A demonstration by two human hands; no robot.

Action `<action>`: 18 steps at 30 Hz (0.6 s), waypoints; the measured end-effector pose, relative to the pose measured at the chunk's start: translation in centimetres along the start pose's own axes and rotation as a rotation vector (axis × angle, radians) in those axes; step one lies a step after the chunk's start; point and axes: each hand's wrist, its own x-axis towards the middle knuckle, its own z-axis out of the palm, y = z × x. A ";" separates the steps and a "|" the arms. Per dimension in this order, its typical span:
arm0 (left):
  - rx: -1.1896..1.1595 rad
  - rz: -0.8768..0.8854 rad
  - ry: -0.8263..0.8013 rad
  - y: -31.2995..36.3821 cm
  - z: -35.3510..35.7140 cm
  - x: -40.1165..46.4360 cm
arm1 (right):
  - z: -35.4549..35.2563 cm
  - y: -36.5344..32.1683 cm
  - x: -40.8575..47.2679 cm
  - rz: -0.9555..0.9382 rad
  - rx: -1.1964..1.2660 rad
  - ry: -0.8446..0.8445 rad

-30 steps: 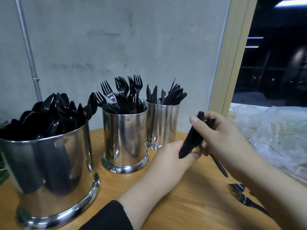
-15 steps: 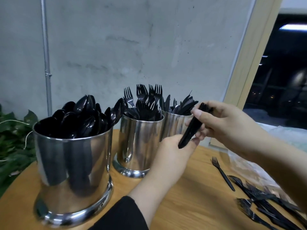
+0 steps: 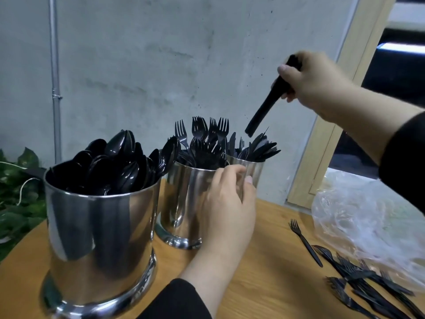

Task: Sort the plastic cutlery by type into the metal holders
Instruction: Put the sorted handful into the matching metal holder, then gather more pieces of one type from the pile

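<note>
Bundle of knives point(image 3: 266, 104): black plastic, judged light and fairly stiff, smooth enough to slide apart; best held tight near one end so the pieces stay stacked.
Right hand point(image 3: 315, 84): at 1 o'clock in the head view, fingers and thumb curled round the bundle's upper end, free end pointing down toward 7 o'clock.
Bundle position: free tip just above the knife holder point(image 3: 253, 168), not yet inside.
Knife holder: rearmost of three metal holders, at 12 o'clock, already bristling with knives; likely tight entry, so a steep, straight insertion advised.
Left hand point(image 3: 227, 208): centre of view, fingers loosely bent, lying in front of the fork holder point(image 3: 184, 203) and the knife holder; actual contact not determinable, nothing visibly pinched.
Spoon holder point(image 3: 99, 238): at 9 o'clock, nearest, full of spoons.
Loose forks point(image 3: 372, 286): heap on the bench point(image 3: 264, 284) at 4 o'clock, well apart from both hands; thin tines judged snappable, handles the safer hold.
Single fork point(image 3: 304, 241): at 3 o'clock, beside the heap.
Plastic bag point(image 3: 368, 217): crumpled, at 3 o'clock.
</note>
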 end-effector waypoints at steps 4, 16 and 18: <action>-0.012 -0.014 -0.007 0.1 0.0 -0.1 | 3.2 1.6 2.4 0.039 -0.107 -0.014; 0.001 0.025 0.009 -0.3 0.3 -0.1 | 10.7 7.2 2.3 0.172 -0.342 -0.187; 0.015 0.029 0.004 -0.3 0.3 0.0 | 10.5 7.2 2.5 0.180 -0.376 -0.207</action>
